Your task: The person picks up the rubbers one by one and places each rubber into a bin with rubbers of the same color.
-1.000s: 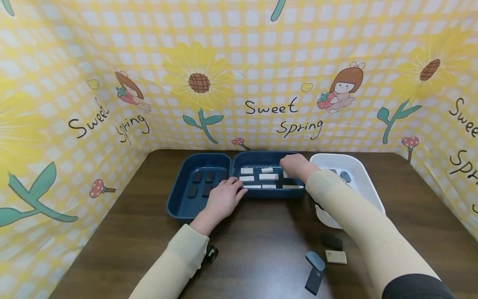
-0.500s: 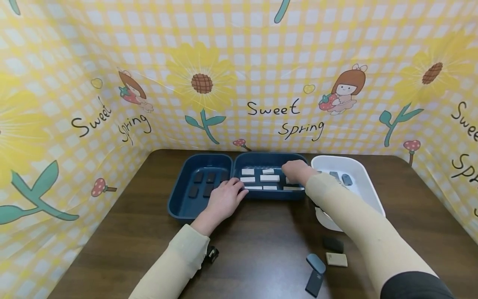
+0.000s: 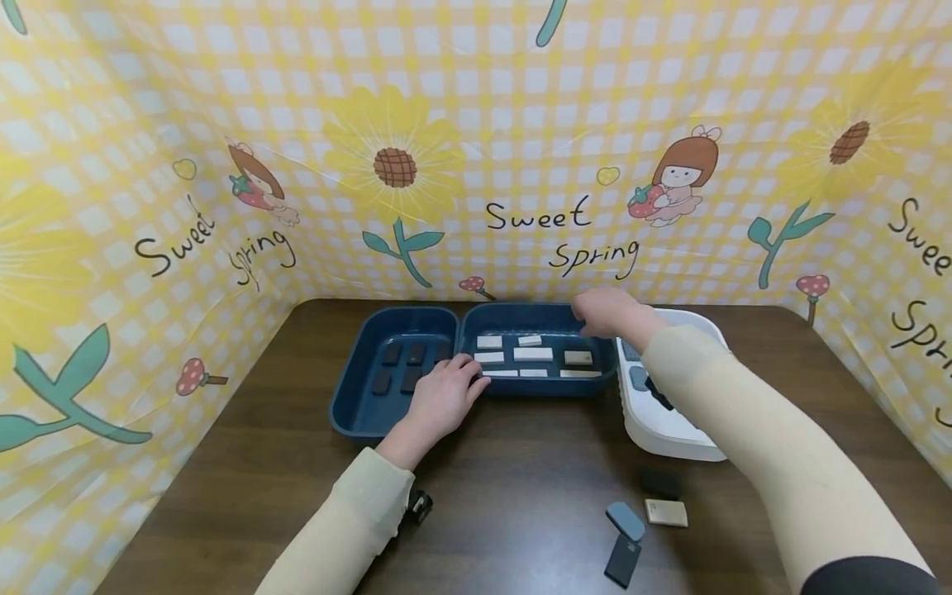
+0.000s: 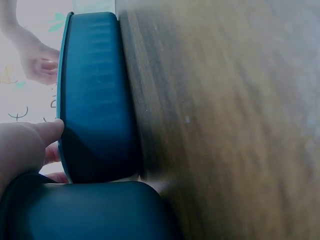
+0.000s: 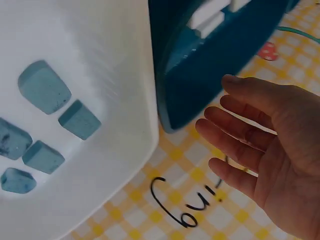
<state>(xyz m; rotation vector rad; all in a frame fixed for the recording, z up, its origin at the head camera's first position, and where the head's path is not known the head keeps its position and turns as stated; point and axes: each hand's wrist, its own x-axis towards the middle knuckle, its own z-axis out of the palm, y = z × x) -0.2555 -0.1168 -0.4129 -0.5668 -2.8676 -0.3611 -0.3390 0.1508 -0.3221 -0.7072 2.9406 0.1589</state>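
Note:
My left hand (image 3: pixel 445 395) grips the rim where the two blue trays meet. In the left wrist view its thumb (image 4: pixel 50 131) lies against the rim of the middle blue tray (image 4: pixel 95 95), with other fingers partly hidden behind it. My right hand (image 5: pixel 280 135) holds nothing, its fingers loosely bent, above the far right corner of that tray. Several white blocks (image 3: pixel 533 354) lie in rows in the middle tray. At the right of the middle row sits a beige block (image 3: pixel 578 358). The left blue tray (image 3: pixel 345 405) bears several dark blocks (image 3: pixel 391 354).
A white bin (image 3: pixel 662 434) with several blue-grey blocks (image 5: pixel 45 87) stands right of the trays, partly under my right forearm. Near the table's front lie a blue-grey rounded piece (image 3: pixel 625 521), a black piece (image 3: pixel 622 560), a beige piece (image 3: pixel 666 512) and a dark piece (image 3: pixel 660 483).
My right hand has risen from the right end of the middle tray and moved back and right. The beige block there now shows uncovered. My left hand stays at the rim.

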